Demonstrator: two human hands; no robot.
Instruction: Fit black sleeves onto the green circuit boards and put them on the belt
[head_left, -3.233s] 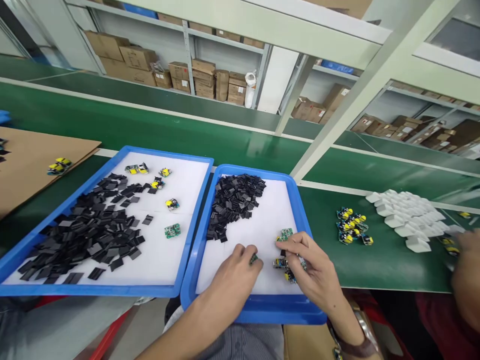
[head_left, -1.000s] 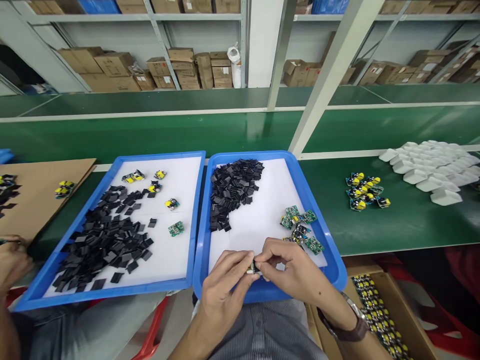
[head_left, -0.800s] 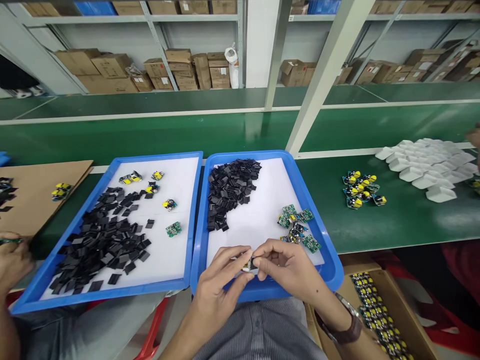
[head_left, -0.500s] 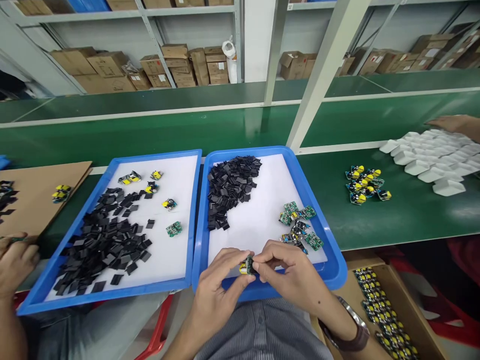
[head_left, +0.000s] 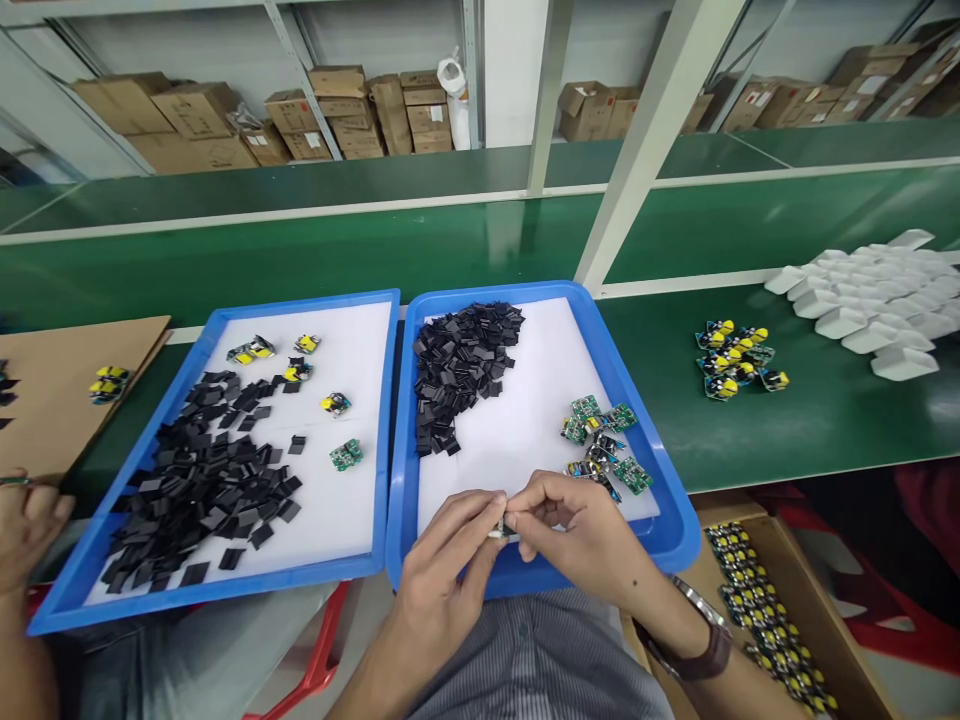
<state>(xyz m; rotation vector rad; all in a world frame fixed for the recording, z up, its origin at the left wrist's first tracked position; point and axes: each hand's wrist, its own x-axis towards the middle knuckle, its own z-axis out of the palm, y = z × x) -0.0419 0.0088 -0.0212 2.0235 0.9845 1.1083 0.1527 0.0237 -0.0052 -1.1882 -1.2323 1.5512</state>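
Note:
Between the fingertips of both my hands is a small circuit board (head_left: 503, 528), mostly covered by the fingers. My left hand (head_left: 454, 560) pinches it from the left. From the right, my right hand (head_left: 574, 525) pinches at its edge; whether a black piece is also in those fingers I cannot make out. Both hands are over the near edge of the right blue tray (head_left: 679, 535). In that tray, a heap of black flat pieces (head_left: 461, 370) lies at the back left, and several circuit boards (head_left: 600, 445) lie at the right.
A left blue tray (head_left: 386, 440) holds black pieces and a few boards. A co-worker's hand (head_left: 30, 525) is at far left by cardboard (head_left: 75, 370). On the green bench are boards (head_left: 735, 358) and white housings (head_left: 874, 300). A cardboard box (head_left: 825, 620) of boards stands lower right.
The board has turned in my fingers, its yellow part now out of sight. My fingers have closed in around it. The other person's hand by the white housings has left the view.

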